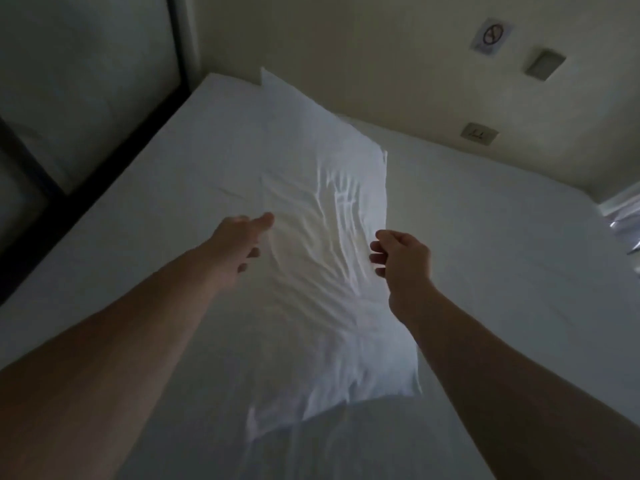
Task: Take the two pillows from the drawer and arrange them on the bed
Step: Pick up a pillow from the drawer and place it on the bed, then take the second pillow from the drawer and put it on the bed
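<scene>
A wrinkled white pillow (332,306) lies lengthwise on the white bed (502,271), between my two hands. Its far end meets a second white pillow (304,126), which rests near the head wall; the line between the two is hard to make out. My left hand (239,244) hovers at the near pillow's left edge with its fingers spread and nothing in it. At the pillow's right edge, my right hand (398,258) has loosely curled fingers and also holds nothing. The drawer is out of view.
A dark-framed panel (52,188) runs along the bed's left side. The cream wall behind the bed carries a no-smoking sign (491,36), a switch plate (545,64) and a socket (479,134). Something shiny (623,216) lies at the right edge.
</scene>
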Motion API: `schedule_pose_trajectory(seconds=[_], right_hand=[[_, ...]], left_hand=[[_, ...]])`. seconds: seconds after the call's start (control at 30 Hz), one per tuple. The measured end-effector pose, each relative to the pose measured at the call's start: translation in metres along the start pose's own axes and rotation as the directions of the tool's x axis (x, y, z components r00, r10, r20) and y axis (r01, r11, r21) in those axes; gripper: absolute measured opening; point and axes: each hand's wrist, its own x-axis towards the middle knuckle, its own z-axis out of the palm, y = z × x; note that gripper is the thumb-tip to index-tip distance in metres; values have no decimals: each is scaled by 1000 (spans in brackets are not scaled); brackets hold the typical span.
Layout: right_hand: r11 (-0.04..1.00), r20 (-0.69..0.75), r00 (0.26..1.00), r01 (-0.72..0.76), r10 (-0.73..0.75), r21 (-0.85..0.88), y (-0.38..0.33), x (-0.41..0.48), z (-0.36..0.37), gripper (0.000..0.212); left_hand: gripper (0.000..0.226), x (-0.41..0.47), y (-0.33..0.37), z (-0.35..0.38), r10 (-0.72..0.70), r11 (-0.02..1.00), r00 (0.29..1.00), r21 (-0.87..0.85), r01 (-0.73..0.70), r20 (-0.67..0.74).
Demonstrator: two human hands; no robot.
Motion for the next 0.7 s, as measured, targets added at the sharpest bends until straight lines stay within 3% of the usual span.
schedule_pose_trajectory(seconds=[0.07,0.13,0.4,0.53,0.7], right_hand=[[997,24,998,-60,62,-57,18,-1,4,8],[988,52,993,-103,110,-113,36,-10,14,7],[959,219,961,-110,171,-262,76,-91,70,10],[933,331,919,-93,215,-348,105,-166,102,10],[894,494,827,-24,270,-448,167,-292,156,12]], left_hand=[[51,4,-21,-12,-88,988,994,134,80,60],[68,-1,-43,-27,-148,983,985,120,137,93],[62,-57,-110,-140,-241,969,970,-64,240,-7],[61,-132,-153,-233,-271,961,954,-87,262,-127],[59,-244,-247,-351,-359,932,884,-162,324,-299]])
